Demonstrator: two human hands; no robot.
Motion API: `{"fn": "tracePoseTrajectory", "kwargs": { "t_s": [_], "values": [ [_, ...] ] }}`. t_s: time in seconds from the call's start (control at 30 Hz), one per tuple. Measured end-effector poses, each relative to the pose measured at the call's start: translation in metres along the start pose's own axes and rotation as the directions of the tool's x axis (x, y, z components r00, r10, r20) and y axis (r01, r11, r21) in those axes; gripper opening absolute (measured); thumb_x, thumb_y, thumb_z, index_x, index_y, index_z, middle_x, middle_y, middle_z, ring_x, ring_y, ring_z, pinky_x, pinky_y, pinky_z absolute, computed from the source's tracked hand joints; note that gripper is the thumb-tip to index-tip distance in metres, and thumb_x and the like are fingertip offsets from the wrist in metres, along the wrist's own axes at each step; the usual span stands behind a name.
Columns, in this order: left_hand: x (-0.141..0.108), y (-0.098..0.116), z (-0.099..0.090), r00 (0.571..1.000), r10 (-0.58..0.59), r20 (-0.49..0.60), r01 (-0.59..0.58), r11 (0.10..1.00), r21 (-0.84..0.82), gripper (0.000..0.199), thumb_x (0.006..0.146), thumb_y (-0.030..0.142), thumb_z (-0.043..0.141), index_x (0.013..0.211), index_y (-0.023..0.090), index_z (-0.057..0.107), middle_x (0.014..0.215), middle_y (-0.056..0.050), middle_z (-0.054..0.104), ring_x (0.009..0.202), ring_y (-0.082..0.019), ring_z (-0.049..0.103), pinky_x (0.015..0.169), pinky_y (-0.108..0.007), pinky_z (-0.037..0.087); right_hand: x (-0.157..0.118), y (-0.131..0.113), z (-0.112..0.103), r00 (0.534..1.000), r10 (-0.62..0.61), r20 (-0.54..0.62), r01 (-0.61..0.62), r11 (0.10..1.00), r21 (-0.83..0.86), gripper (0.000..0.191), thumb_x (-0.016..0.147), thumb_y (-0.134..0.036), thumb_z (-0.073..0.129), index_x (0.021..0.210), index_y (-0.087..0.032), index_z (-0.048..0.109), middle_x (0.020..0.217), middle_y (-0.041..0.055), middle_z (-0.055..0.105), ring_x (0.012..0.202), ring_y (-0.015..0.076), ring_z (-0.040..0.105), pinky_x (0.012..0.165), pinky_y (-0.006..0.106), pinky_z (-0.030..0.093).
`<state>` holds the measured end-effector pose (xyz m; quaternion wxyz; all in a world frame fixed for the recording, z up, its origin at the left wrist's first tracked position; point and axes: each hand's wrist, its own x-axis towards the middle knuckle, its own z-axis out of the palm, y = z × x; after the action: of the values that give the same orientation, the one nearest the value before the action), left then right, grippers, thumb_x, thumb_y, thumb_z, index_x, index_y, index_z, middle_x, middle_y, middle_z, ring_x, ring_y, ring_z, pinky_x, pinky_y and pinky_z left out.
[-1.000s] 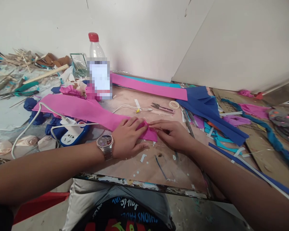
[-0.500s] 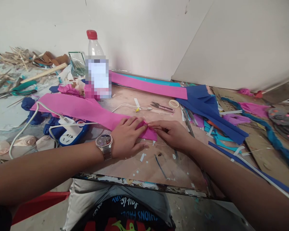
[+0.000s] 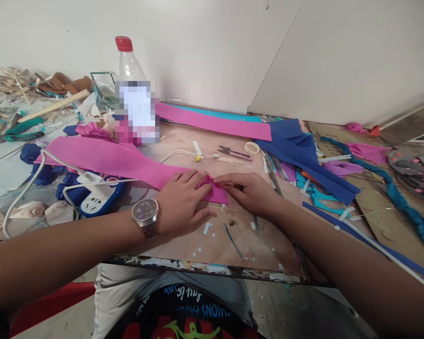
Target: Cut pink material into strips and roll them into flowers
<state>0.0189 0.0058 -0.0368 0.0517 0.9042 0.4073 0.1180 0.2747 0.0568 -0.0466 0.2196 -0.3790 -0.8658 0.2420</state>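
Note:
A long pink fabric strip [image 3: 102, 155] lies across the left and middle of the table, its right end gathered in a small fold. My left hand [image 3: 185, 200], with a watch on the wrist, rests flat over the strip near that end, fingers apart and pressing it down. From the right, my right hand [image 3: 249, 190] pinches the folded edge of the pink strip between thumb and fingers, close to my left fingertips. Behind the hands lie small pink snips [image 3: 235, 153] and a tape roll [image 3: 251, 148].
Beside my left forearm are a blue and white power strip [image 3: 101, 197] and white cables. Farther back stands a red-capped bottle [image 3: 129, 63] by a blurred phone. Blue fabric [image 3: 297, 150] and scraps lie right; green-handled pliers [image 3: 24, 129] and wooden sticks lie left.
The whole view has shifted slightly, with things appearing a little farther left. Both hands keep nearly the same place on the pink strip.

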Motion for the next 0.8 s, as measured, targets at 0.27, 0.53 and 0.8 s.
{"fn": "tracePoseTrajectory", "kwargs": {
  "t_s": [0.27, 0.53, 0.8],
  "values": [
    [0.0009, 0.0009, 0.0005, 0.999, -0.007, 0.032, 0.007, 1.0, 0.011, 0.06, 0.104, 0.061, 0.048, 0.146, 0.019, 0.059, 0.16, -0.016, 0.052, 0.142, -0.038, 0.049, 0.114, -0.056, 0.042, -0.0007, 0.0005, 0.0, 1.0, -0.016, 0.018, 0.016, 1.0, -0.006, 0.04, 0.104, -0.018, 0.049, 0.13, -0.028, 0.077, 0.127, 0.0022, 0.081, 0.116, 0.0218, 0.077, 0.106, 0.037, 0.06],
    [0.0016, 0.0023, -0.0005, 0.999, -0.019, 0.038, 0.018, 0.999, 0.028, 0.062, 0.104, 0.062, 0.049, 0.146, 0.017, 0.057, 0.157, -0.017, 0.055, 0.141, -0.038, 0.051, 0.115, -0.055, 0.04, 0.0002, -0.0048, -0.0004, 1.0, 0.01, 0.016, -0.009, 0.999, -0.05, 0.036, 0.105, -0.025, 0.054, 0.135, -0.029, 0.074, 0.131, 0.003, 0.079, 0.117, 0.0229, 0.077, 0.107, 0.039, 0.061],
    [0.0025, 0.0022, -0.0002, 0.998, -0.03, 0.048, 0.028, 0.999, 0.037, 0.063, 0.104, 0.063, 0.048, 0.143, 0.014, 0.059, 0.152, -0.018, 0.06, 0.138, -0.038, 0.054, 0.113, -0.054, 0.042, -0.0019, -0.0045, -0.0011, 0.999, -0.021, 0.04, 0.025, 0.995, -0.097, 0.042, 0.106, -0.023, 0.052, 0.144, -0.029, 0.067, 0.139, 0.0026, 0.074, 0.125, 0.0242, 0.074, 0.109, 0.04, 0.06]
  ]
}}
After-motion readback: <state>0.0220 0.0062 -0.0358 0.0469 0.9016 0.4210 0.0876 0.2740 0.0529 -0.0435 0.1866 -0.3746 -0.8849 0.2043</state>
